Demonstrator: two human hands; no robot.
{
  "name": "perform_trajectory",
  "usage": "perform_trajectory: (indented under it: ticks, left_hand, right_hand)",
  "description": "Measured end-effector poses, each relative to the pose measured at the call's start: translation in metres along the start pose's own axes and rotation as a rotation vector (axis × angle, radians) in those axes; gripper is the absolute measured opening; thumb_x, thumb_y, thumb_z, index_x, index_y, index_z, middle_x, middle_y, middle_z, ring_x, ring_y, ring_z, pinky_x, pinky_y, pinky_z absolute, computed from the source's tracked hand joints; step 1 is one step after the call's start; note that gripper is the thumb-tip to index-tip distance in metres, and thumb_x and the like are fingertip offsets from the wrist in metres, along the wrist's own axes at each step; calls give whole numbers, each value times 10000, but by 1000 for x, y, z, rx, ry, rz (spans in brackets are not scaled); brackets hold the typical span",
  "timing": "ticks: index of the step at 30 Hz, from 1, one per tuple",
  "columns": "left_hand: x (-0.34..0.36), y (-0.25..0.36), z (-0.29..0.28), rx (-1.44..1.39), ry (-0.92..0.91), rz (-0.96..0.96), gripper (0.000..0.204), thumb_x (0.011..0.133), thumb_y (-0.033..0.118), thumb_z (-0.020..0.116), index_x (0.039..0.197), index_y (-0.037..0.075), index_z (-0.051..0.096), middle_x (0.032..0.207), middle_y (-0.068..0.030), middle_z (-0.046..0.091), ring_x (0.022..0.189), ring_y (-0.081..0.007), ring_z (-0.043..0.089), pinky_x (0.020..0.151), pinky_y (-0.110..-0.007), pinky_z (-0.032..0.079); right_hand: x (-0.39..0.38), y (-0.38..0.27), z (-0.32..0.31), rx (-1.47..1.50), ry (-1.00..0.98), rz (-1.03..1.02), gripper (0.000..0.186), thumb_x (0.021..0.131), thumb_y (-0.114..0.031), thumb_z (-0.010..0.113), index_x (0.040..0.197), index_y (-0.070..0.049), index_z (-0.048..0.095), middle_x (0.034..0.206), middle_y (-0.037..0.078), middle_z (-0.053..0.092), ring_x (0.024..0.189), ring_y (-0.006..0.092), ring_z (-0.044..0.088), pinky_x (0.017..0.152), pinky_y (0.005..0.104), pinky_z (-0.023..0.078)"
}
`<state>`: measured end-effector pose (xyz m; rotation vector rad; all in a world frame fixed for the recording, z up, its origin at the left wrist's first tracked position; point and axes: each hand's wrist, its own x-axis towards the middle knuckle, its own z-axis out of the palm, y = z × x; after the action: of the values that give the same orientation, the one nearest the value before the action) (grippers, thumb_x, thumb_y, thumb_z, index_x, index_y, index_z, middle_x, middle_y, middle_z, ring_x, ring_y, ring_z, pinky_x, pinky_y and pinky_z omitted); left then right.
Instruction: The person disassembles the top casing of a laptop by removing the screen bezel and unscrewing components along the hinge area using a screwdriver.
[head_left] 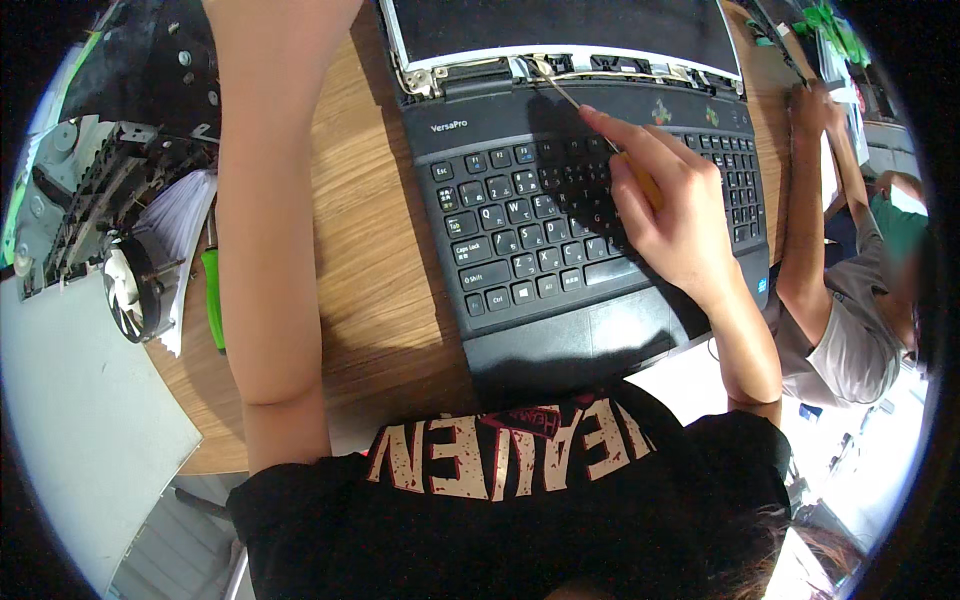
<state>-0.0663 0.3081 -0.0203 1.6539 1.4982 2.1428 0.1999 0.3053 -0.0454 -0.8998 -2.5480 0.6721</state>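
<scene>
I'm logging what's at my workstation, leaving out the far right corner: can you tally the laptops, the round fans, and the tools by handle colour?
Laptop: 1
Yellow-handled tool: 1
Green-handled tool: 1
Round fan: 1
Total: 4

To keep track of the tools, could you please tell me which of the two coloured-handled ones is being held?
The yellow-handled tool, held in the right hand; the green-handled tool lies left of the left forearm.
</scene>
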Motion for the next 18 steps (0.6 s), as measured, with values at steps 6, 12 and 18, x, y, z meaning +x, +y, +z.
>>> perform_trajectory:
  ticks: [6, 12, 18]
  left_hand:
    - [-2, 8, -6, -19, -74, 15, 163, 906, 152, 742, 861, 9, 681, 707, 83, 535, 625, 10, 411, 540, -178, 285]
    - [-3, 13, -8, 24, -62, -8, 168, 913, 159, 734, 879, 1, 688, 719, 76, 554, 644, 6, 434, 555, -178, 304]
    - [-2, 16, -1, 53, -60, -27, 168, 914, 154, 731, 897, -9, 694, 733, 59, 578, 670, -9, 469, 585, -181, 345]
  right_hand:
    - [-3, -3, 2, -42, -22, 10, 440, 820, 44, 585, 1253, -21, 635, 748, 150, 582, 606, 289, 612, 613, 371, 507]
    - [8, -16, -3, -181, -49, -36, 404, 822, 3, 596, 1224, 5, 633, 793, 198, 621, 716, 380, 658, 694, 437, 547]
    - [16, -21, -6, -145, -50, -32, 332, 830, 13, 562, 1155, 53, 620, 880, 273, 664, 788, 420, 671, 736, 459, 548]
